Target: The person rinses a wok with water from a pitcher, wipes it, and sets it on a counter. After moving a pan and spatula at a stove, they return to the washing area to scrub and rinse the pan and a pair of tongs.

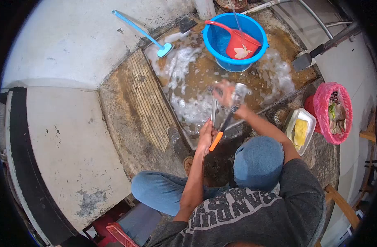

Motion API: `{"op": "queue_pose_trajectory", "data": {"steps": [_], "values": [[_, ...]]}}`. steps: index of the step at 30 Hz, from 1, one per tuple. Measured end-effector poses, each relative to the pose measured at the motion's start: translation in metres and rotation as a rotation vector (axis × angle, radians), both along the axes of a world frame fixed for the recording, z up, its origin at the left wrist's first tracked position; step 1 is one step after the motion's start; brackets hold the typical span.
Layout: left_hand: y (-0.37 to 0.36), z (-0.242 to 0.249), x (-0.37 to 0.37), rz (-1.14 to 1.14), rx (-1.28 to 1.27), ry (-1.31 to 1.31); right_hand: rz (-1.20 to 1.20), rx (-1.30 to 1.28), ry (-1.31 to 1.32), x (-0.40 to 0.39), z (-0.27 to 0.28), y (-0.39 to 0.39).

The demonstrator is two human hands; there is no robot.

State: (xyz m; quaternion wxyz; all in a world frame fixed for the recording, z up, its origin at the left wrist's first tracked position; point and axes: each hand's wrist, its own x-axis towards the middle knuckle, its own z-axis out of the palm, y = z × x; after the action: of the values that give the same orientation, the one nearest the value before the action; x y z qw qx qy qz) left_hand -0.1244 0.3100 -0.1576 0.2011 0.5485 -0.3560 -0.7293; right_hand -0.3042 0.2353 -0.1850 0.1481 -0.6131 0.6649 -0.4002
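My left hand [205, 133] is closed around the lower part of utensils held over the wet, sudsy basin. One is a turner with a black handle ending in orange [216, 141] and a metal head blurred by motion. Beside it runs a slim metal handle [213, 111], whose upper end is hidden near my other hand. My right hand [224, 94] is at the top of these utensils, smeared by movement, so its fingers cannot be made out. Soapy water [192, 109] covers the basin floor below both hands.
A blue bucket [221, 66] holds a red dipper [243, 43] under running water. A blue-handled brush [164, 48] leans at the left wall. On the right are a white tub [290, 131] with a yellow sponge [300, 132] and a pink-lined waste bin [320, 101].
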Motion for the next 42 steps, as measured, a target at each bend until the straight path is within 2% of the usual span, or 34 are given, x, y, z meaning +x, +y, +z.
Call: {"op": "queue_pose_trajectory", "data": {"steps": [3,6,7,8,9,10,11,13,15,17,19,24,26,28,30,31,35,36,37,38,40,42], "values": [[-0.004,-0.004,-0.001,0.025,0.002,0.013,0.175,-0.011,0.092,0.019,-0.026,0.023],[-0.001,-0.024,0.002,-0.01,0.01,0.1,0.051,-0.002,0.084,-0.01,-0.036,-0.016],[0.003,-0.033,0.007,0.018,-0.013,0.052,0.001,0.027,0.083,-0.012,-0.033,-0.02],[0.001,-0.042,0.007,0.045,-0.048,0.012,0.063,0.144,0.022,-0.005,-0.023,-0.015],[-0.002,-0.046,0.006,0.073,-0.084,-0.025,0.086,0.098,0.061,0.001,-0.021,-0.006],[-0.005,0.018,-0.009,0.136,0.065,0.02,0.11,0.052,0.1,0.009,-0.021,0.003],[-0.005,0.011,-0.008,0.126,0.067,0.042,0.138,0.009,0.138,0.013,-0.024,0.007],[0.002,-0.009,-0.001,0.107,0.079,0.076,0.057,0.049,-0.176,0.004,-0.027,-0.007],[0.001,-0.004,-0.002,0.065,0.063,0.112,-0.027,0.191,0.052,-0.018,0.008,-0.023],[-0.002,0.006,-0.007,0.086,0.051,0.112,0.036,0.051,0.086,-0.007,-0.008,-0.012],[-0.001,-0.007,-0.006,0.129,0.018,0.139,0.066,-0.044,0.17,0.011,-0.017,0.002],[0.001,-0.005,-0.001,0.071,0.017,0.133,-0.022,0.138,-0.125,-0.016,-0.03,-0.033],[-0.003,-0.008,0.0,0.075,0.018,0.121,0.085,0.088,-0.26,-0.002,-0.031,-0.011],[-0.002,-0.02,0.004,0.108,0.022,0.109,0.198,0.171,-0.033,0.02,-0.02,0.016],[0.0,-0.021,0.004,0.116,0.025,0.091,0.167,0.046,-0.199,0.019,-0.034,0.002],[0.004,-0.021,0.005,0.097,0.026,0.095,0.175,0.049,-0.158,0.01,-0.039,0.001],[-0.003,-0.016,0.006,0.018,-0.034,0.109,0.156,0.078,0.057,-0.004,-0.003,-0.009],[-0.006,-0.029,0.011,0.022,-0.067,0.066,0.238,-0.041,0.049,0.009,-0.017,0.001],[-0.004,-0.043,0.016,0.03,-0.096,0.024,0.215,-0.015,0.045,0.011,-0.031,0.004],[0.0,-0.038,0.016,0.02,-0.103,-0.041,0.196,0.009,0.041,0.013,-0.034,0.005],[-0.002,-0.034,0.011,0.036,-0.032,0.06,0.13,0.067,0.083,0.007,-0.046,-0.004],[-0.006,0.001,0.001,0.065,0.044,0.104,0.161,0.055,-0.035,0.005,-0.018,-0.009]]}}
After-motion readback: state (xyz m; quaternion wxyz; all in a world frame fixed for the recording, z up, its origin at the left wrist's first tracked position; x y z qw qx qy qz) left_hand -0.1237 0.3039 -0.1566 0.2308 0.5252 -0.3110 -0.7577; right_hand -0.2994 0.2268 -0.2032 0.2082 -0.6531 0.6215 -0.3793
